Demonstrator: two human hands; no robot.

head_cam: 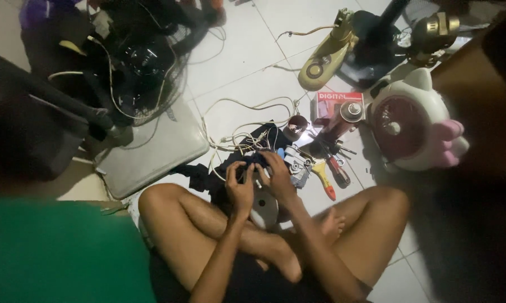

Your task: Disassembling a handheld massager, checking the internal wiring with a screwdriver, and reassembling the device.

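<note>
Both hands, left hand [239, 180] and right hand [275, 171], clasp white appliance [264, 209]

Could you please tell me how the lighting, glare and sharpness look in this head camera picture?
Head view: dim overall, corners falling to near black, wide-angle bending at the edges; one bright glare patch on the floor tiles just beyond the hands; left hand and right hand are lit but soft, so the small dark part between them is indistinct.

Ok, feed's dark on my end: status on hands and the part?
Left hand and right hand both gripping small white appliance housing over lap. Loose wires and screwdrivers crowd the floor ahead.
</note>
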